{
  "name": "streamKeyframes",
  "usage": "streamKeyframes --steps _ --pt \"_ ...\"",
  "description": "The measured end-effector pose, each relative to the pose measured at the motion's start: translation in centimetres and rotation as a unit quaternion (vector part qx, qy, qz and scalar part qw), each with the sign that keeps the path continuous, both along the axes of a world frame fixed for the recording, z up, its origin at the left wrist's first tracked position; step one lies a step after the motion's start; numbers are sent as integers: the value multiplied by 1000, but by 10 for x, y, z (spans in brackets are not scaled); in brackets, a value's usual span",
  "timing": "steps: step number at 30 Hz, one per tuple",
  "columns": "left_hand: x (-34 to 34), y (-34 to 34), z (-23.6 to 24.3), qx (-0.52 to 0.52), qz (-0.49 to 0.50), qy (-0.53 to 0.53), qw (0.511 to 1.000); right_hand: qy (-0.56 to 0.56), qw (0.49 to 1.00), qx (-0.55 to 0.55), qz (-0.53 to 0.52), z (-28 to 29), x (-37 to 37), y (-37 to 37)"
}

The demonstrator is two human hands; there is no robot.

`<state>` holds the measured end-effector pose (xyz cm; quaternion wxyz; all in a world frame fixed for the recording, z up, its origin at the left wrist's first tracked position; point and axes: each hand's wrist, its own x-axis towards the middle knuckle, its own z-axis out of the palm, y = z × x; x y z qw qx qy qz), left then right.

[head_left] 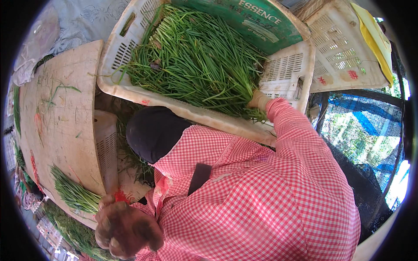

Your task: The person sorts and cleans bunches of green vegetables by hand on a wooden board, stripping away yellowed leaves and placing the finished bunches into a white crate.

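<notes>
My right hand (260, 100), in a beige glove with a red checked sleeve behind it, reaches into the near right corner of a white slatted crate (287, 69). Long green chives (196, 56) fill the crate, and some of them gather at this hand; its fingertips are hidden among the leaves. At the lower left, my left hand (126, 228) is raised with curled fingers and dark stains on it. Beside that hand, a small bunch of chives (74, 189) lies on the wooden board, stem ends toward the fingers. Whether they grip it cannot be seen.
The wooden board (61, 113) bears loose leaves and red strings. A second white crate (104, 148) stands under its edge. Another pale crate (335, 43) with a yellow sheet (374, 43) stands at the far right. Blue netting (365, 126) hangs on the right. More greens (69, 228) lie lower left.
</notes>
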<state>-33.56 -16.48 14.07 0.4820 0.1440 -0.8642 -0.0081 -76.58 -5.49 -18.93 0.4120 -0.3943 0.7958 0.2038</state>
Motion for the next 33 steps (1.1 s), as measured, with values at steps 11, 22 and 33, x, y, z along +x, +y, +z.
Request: streamKeyframes --steps 11,22,33 --pt "-5 3 -41 218 52 21 974 -429 888 28 -163 29 -23 33" --pt "-13 13 -51 371 40 46 926 -430 866 68 -247 128 46 -12" --pt "-41 15 -51 813 -180 78 549 -518 808 -55 -277 211 72 -33"
